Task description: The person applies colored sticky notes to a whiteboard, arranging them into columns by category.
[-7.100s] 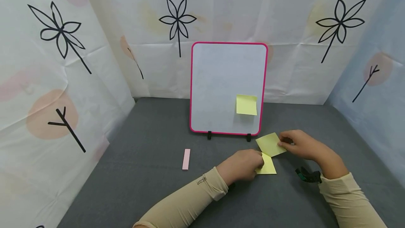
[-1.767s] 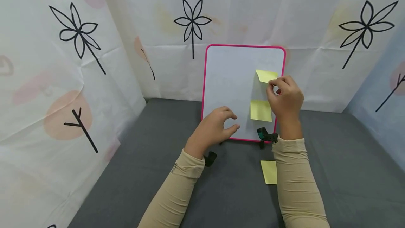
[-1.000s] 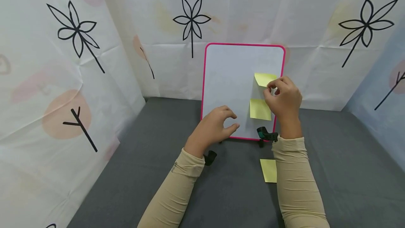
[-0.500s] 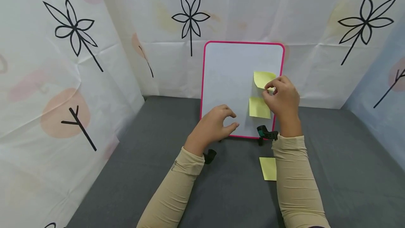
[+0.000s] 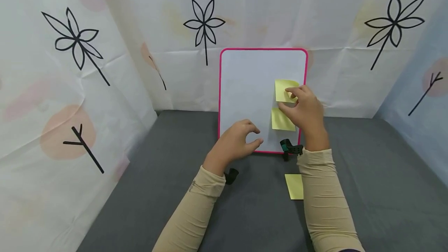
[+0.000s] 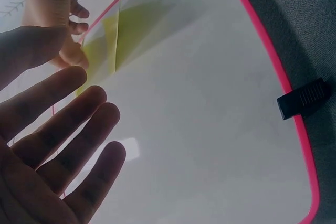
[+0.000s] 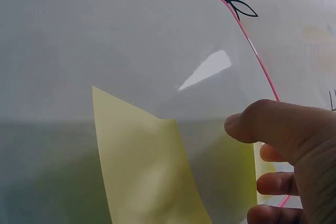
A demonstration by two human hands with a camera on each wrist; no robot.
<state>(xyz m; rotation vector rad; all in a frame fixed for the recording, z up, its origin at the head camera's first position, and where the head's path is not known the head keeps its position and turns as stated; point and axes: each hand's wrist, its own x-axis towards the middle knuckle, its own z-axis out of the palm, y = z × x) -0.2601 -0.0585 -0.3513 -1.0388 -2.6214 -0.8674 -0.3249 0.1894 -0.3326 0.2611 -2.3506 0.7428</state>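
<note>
On the whiteboard (image 5: 252, 77) with a pink rim, an upper yellow sticky note (image 5: 281, 95) sits just above a lower yellow sticky note (image 5: 282, 121). My right hand (image 5: 306, 110) is at the upper note, its forefinger touching the face. The thumb is apart from that finger, below the note's bottom edge. In the right wrist view, the lower note (image 7: 142, 166) stands out from the board. My left hand (image 5: 234, 141) hovers before the board's lower left part, holding nothing; its fingers (image 6: 92, 174) are spread in the left wrist view.
Another yellow sticky note (image 5: 294, 186) lies on the dark grey table (image 5: 259, 213), partly covered by the right sleeve. A black clip foot (image 6: 304, 98) supports the board's lower edge. A printed cloth (image 5: 168, 77) stands behind.
The right hand carried a note from the table to the board. Within the last second its pinch on the bottom edge has come apart, and the note hangs flatter. The left hand stays put.
</note>
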